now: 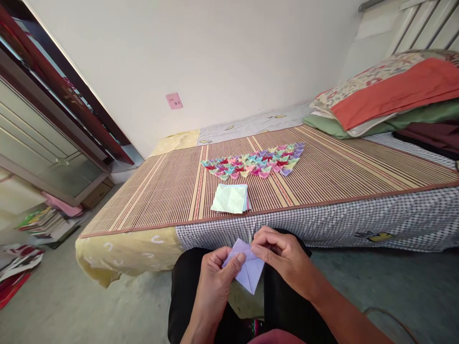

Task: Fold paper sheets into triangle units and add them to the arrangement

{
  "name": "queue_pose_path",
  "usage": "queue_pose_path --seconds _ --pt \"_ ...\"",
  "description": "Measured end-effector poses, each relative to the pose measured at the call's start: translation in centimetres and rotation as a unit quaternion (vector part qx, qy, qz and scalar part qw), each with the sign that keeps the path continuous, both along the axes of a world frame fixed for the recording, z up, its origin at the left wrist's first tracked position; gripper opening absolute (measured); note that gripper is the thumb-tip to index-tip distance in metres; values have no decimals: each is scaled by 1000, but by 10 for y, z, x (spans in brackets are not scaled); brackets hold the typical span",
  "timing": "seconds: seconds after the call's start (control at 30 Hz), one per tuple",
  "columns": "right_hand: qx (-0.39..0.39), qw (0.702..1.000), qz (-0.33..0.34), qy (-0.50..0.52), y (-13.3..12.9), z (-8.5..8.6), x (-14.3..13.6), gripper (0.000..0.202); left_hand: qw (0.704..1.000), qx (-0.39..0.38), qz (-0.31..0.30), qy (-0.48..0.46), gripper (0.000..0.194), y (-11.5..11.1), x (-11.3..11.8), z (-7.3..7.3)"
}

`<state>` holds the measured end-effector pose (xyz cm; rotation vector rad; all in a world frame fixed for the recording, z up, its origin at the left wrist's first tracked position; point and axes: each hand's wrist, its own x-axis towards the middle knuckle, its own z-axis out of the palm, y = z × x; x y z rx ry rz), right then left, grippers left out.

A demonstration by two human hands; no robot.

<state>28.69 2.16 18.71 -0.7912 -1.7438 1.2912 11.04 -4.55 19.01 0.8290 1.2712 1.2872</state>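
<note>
A partly folded sheet of lavender origami paper (250, 273) is held over my lap, with crease lines and a pointed lower corner showing. My left hand (217, 274) pinches its left side, thumb on top. At the upper right edge, my right hand (281, 251) grips the paper between thumb and fingers; some of those fingertips are hidden. Just beyond my hands, a stack of square paper sheets (230, 198), pale green on top, lies near the bed's front edge. Behind the stack, many small folded paper pieces (254, 162) in mixed colours stand in close rows.
The bed carries a striped bamboo mat (154, 191). Folded bedding and a pillow (394, 93) are piled at the right. A pink note (174, 101) is stuck to the wall. At the left, books (45, 224) are stacked beside a glass-panelled door (46, 138).
</note>
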Motion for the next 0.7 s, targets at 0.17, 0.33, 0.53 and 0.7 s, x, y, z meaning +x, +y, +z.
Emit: queue_pose_path --seconds 0.17,0.33,0.53,0.7 --pt "25 999 -34 14 -5 2 0 21 999 6 -17 35 48 0 2 5" --pt "69 995 -75 -9 -9 3 -4 22 998 3 -25 57 49 -2 5 8" --pt "116 987 -109 -5 -12 1 -8 19 998 -2 -23 63 50 -3 4 6" --pt "135 988 -77 11 -12 3 -6 6 998 6 -35 46 47 -3 -1 3"
